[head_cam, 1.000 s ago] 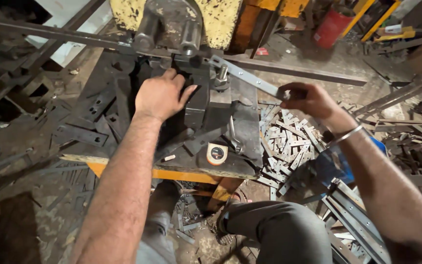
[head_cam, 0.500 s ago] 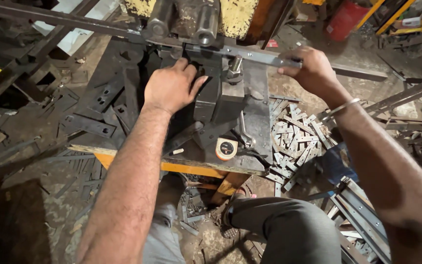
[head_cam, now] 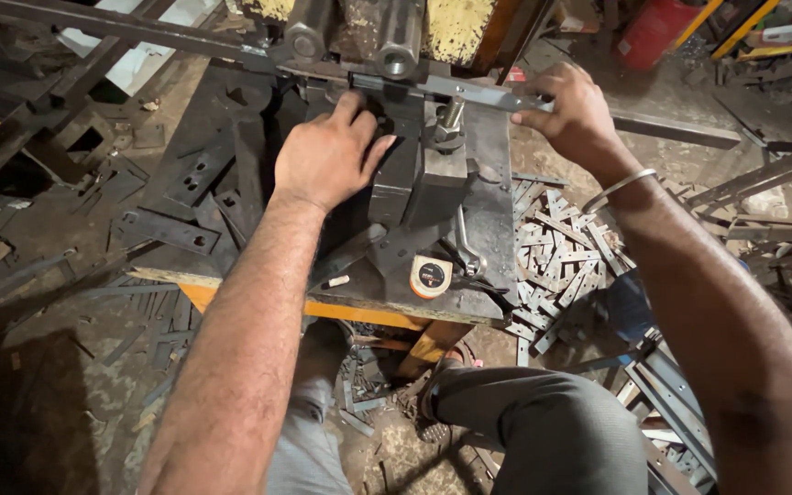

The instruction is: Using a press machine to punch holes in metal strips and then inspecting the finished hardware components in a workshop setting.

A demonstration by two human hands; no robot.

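A long flat steel bar (head_cam: pixel 469 90) lies across the die of a dark metal press (head_cam: pixel 433 174), under two grey rollers (head_cam: pixel 396 46). My right hand (head_cam: pixel 575 115) grips the bar's right end, a metal bangle on the wrist. My left hand (head_cam: pixel 327 156) rests flat on the press block, fingers touching the bar near the die. The bar runs on to the upper left.
A tape measure (head_cam: pixel 431 275) and a spanner (head_cam: pixel 467 247) lie on the work plate (head_cam: pixel 497 211). Several cut steel strips (head_cam: pixel 561 247) are heaped on the floor at the right. Punched plates (head_cam: pixel 190 174) lie at the left. A red cylinder (head_cam: pixel 653 32) stands behind.
My right hand has swung the bar's free end up and level across the press. My left hand stayed on the block, sliding slightly toward the die.
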